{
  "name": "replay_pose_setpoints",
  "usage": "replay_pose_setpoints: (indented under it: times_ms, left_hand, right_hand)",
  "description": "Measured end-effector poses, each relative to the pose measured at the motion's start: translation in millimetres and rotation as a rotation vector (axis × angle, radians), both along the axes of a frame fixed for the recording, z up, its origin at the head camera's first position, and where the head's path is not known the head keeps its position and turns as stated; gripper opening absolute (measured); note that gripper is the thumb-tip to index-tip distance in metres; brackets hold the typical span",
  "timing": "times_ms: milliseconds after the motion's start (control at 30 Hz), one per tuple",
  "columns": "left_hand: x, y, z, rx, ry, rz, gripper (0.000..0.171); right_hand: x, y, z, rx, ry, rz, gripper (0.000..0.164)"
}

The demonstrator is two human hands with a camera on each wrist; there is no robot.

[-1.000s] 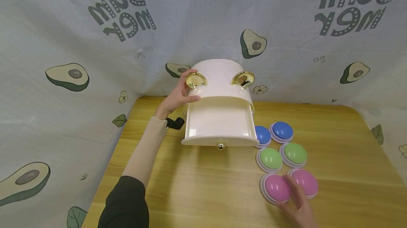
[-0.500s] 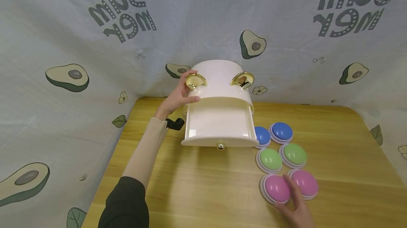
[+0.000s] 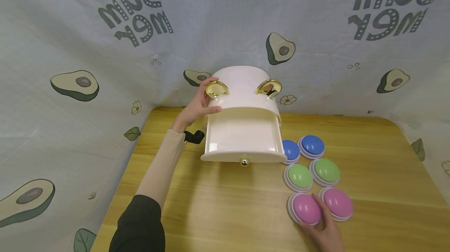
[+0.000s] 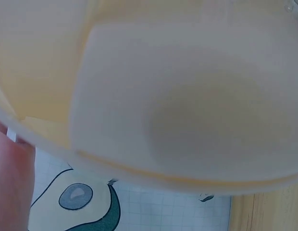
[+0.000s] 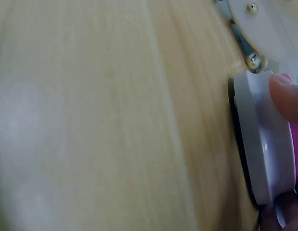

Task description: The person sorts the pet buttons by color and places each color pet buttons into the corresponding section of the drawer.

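only the right hand [image 3: 327, 233] sits differently from a second ago: its thumb reaches a little further round the near side of the left pink button [image 3: 306, 208], while the white box [image 3: 240, 78], its pulled-out drawer [image 3: 244, 134] and the left hand [image 3: 194, 109] stay as they are. that button is to the right of the box and nearer the person than it, with the right pink button [image 3: 338, 202] just beside it, further from the box. the right thumb and fingers are part-closed, pinching it from two sides; whether its base rests on the table [image 3: 225, 201] or is just off it, i cannot tell. the left thumb and fingers curve round the box's left shoulder by the gold ear [image 3: 216, 89]. slipping seems the likeliest trouble: the dome looks glossy, so a pinch too high could slide or press it. fingers wedged between the pink pair could nudge the other one. a low path towards the box could catch the left green button [image 3: 299, 175] or knock the drawer, and the box could shift if the left hand slackens.
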State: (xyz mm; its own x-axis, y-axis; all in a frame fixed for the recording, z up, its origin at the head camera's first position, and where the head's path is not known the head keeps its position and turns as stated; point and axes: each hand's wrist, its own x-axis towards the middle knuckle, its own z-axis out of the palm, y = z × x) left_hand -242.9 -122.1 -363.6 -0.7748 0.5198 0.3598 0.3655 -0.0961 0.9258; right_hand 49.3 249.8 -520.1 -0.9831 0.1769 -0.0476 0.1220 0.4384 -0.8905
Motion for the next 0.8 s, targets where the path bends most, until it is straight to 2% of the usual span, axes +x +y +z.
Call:
replay_pose_setpoints:
  times_ms: [167, 367, 500, 667, 800]
  left_hand:
    - [0.8, 1, 0.4, 0.009, -0.010, 0.002, 0.082]
    - [1.2, 1, 0.6, 0.010, -0.014, 0.002, 0.083]
    - [1.4, 0, 0.4, 0.017, -0.015, -0.001, 0.084]
    - [1.4, 0, -0.3, 0.033, -0.014, -0.009, 0.084]
    - [1.5, 1, -1.6, 0.061, -0.032, -0.019, 0.084]
  right_hand:
    - [0.1, 0, 1.5, -0.010, -0.009, -0.027, 0.092]
    - [-0.3, 2, 2.1, -0.005, 0.051, -0.012, 0.089]
    - [-0.9, 4, 3.5, -0.011, 0.055, 0.003, 0.087]
    - [-1.8, 7, 12.7, -0.055, 0.019, 0.021, 0.084]
    - [-4.1, 10, 22.4, -0.106, 0.035, 0.060, 0.080]
